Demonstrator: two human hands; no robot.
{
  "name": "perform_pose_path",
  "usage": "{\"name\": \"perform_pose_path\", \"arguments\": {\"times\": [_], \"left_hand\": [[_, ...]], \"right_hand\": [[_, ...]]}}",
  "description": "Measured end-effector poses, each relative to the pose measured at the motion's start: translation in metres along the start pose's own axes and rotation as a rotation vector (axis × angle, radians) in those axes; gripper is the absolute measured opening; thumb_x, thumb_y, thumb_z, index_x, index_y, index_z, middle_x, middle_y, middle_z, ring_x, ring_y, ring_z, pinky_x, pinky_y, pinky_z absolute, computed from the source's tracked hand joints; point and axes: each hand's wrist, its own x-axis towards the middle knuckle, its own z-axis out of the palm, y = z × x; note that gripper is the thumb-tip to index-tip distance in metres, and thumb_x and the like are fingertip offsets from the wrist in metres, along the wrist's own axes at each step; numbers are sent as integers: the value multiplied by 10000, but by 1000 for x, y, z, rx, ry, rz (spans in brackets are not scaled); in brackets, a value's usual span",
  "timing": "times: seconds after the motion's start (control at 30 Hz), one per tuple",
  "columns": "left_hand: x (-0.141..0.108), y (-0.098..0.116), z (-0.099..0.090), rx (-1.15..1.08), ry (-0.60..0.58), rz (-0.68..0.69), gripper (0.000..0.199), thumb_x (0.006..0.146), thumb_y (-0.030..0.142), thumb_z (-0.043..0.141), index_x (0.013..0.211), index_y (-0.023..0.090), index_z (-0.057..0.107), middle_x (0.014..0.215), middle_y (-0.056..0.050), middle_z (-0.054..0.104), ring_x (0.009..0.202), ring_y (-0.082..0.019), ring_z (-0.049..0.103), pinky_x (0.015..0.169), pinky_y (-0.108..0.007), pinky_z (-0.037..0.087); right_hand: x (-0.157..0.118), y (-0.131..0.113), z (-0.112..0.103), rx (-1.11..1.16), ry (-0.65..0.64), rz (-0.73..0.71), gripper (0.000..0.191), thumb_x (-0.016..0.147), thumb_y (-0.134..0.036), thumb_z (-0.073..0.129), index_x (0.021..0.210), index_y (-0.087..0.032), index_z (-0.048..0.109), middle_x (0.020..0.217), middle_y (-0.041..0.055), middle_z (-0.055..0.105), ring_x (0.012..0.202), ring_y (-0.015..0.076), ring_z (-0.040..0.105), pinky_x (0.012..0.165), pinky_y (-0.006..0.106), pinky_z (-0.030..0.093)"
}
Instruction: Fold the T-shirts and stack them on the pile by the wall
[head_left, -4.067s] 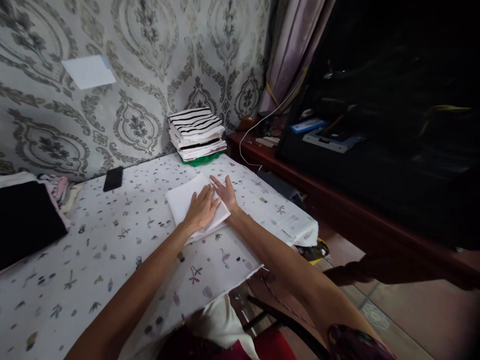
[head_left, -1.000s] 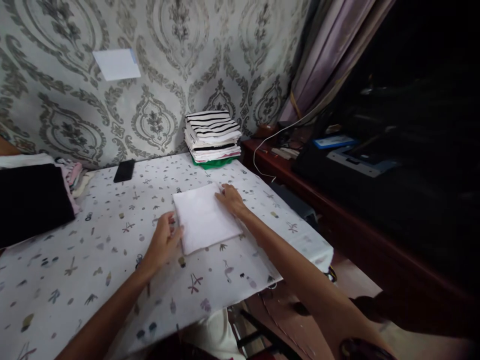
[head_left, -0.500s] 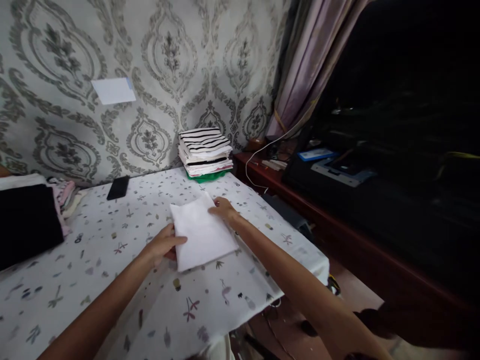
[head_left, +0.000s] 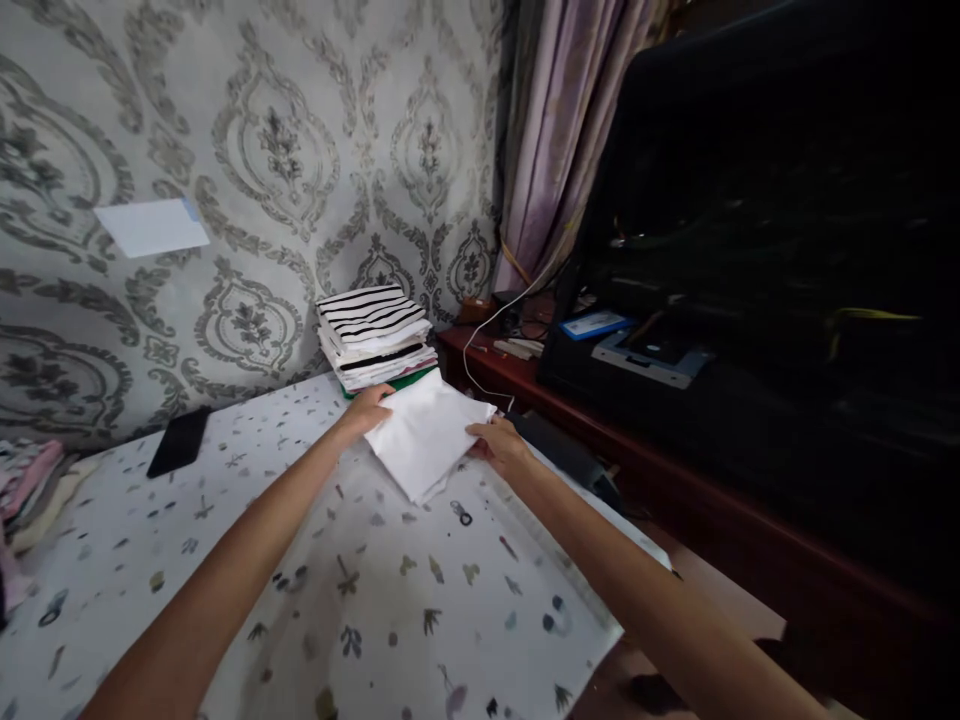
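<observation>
A folded white cloth (head_left: 429,436) is held between my two hands over the patterned sheet (head_left: 405,600), its near corner hanging toward me. My left hand (head_left: 365,412) grips its left edge, thumb on top. On the right edge, my right hand (head_left: 501,446) pinches the cloth, with the fingers partly underneath. Just behind the cloth stands a stack of folded clothes (head_left: 375,340), black-and-white stripes on top and a green piece at the bottom. The cloth hides part of the stack's lower front.
A black phone (head_left: 180,442) lies at the left by the wall. Another pile of folded clothes (head_left: 34,485) sits at the far left edge. To the right, a dark red wooden desk (head_left: 491,365) carries a white cable (head_left: 469,350) and a big black screen (head_left: 750,250).
Both hands have carried the white cloth away from me, toward the striped stack, and turned it. The view has swung to the right.
</observation>
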Motion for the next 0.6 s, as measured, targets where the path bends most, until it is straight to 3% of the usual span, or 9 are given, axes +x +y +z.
{"name": "perform_pose_path", "arguments": {"times": [0.13,0.27,0.43,0.6], "left_hand": [[46,6,12,199,28,34,474,758,125,585,1221,219,631,1197,-61,721,1099,-248,664,909,-314,518],[66,4,19,384,74,4,417,862,153,534,1266,237,594,1242,-92,700,1142,-269,653,920,-356,508],[65,-1,25,556,114,15,349,947,221,504,1291,210,559,1275,-139,670,1189,-305,632,947,-410,500],[48,-6,28,645,145,20,332,986,221,427,1279,147,564,1253,-193,645,1142,-330,653,924,-445,514]], "right_hand": [[31,-6,-3,34,82,-21,295,677,41,621,842,-192,548,703,-18,681,601,141,670,602,294,626],[53,-7,2,39,90,-21,316,674,62,586,868,-188,584,717,-11,703,657,158,706,656,321,651],[68,-4,6,-21,118,-33,321,661,65,583,867,-181,601,754,21,726,722,196,735,686,352,660],[76,-2,-7,-135,231,-121,375,662,24,655,965,-193,607,746,-7,675,704,180,707,652,306,644]]}}
